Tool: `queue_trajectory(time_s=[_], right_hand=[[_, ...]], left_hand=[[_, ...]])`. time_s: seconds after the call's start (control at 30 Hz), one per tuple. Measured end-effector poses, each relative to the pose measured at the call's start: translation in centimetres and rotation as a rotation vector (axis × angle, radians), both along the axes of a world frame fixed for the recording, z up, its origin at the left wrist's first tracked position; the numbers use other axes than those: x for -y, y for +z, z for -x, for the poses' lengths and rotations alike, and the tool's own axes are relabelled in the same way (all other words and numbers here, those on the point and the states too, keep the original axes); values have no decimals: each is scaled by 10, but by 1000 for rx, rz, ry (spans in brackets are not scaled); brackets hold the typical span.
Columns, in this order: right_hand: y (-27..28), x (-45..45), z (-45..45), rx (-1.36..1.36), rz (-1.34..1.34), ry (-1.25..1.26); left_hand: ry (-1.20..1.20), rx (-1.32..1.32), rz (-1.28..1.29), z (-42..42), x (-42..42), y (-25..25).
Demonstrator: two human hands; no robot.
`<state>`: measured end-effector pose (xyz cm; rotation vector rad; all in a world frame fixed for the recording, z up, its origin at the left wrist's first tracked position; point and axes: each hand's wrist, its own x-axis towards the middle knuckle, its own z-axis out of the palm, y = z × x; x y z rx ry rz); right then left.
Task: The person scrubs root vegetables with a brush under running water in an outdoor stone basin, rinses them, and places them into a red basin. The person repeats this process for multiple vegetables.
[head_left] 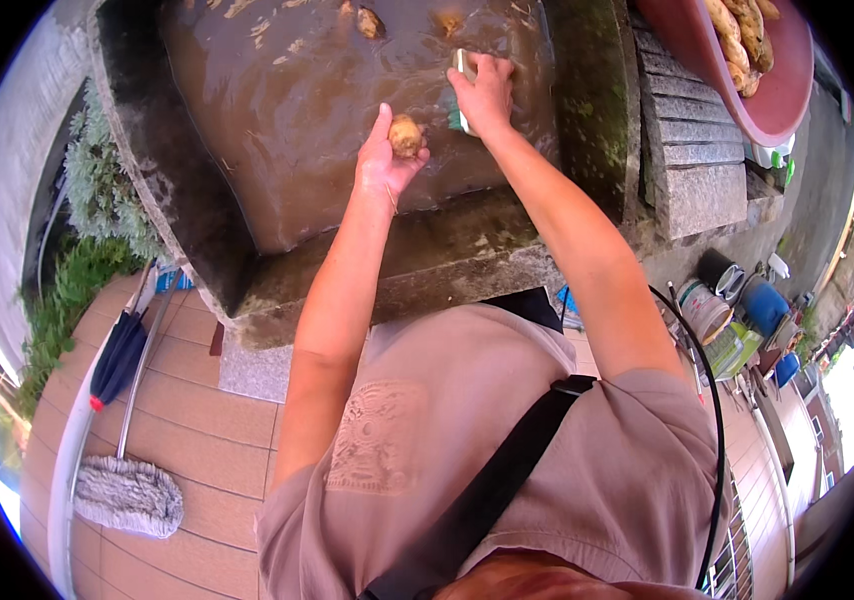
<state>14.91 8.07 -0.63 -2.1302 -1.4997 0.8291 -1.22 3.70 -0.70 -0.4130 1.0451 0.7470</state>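
Note:
My left hand [389, 159] holds a rounded, brownish-yellow root vegetable [405, 136] above the muddy water [307, 142] of a concrete basin [397, 277]. To its right, my right hand [488, 90] grips a scrubbing brush [464, 90] with a white back and green bristles facing left. Brush and root are apart. Farther off in the water, a brown root piece [370, 23] breaks the surface, and another [448, 22] lies partly under it. Pale scraps float near the far left.
A pink plastic basin [779, 112] of knobbly roots [746, 37] stands at the upper right, by a ridged stone washboard [701, 142]. Buckets [706, 306] and a blue container [764, 304] are behind on the right. A mop [128, 495] and folded umbrella [117, 352] are at the left.

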Motion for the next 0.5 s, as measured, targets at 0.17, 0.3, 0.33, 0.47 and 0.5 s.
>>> queue_trajectory(time_s=[0.17,0.3,0.33,0.47,0.5], right_hand=[[85,52,50,-189,-179,289],[45,39,31,-23,-134,177],[41,34,25,36,-110,179],[56,42,31,-67,-135,139],[69,46,35,-103,-169,152]], left_hand=[[102,-117,-205,-11,11,8],[-52,-276,35,-20,-4,28],[-61,-258,-8,-18,-2,22],[186,-282,-10,-26,-4,1],[165,-382,-71,-21,-1,-9]])
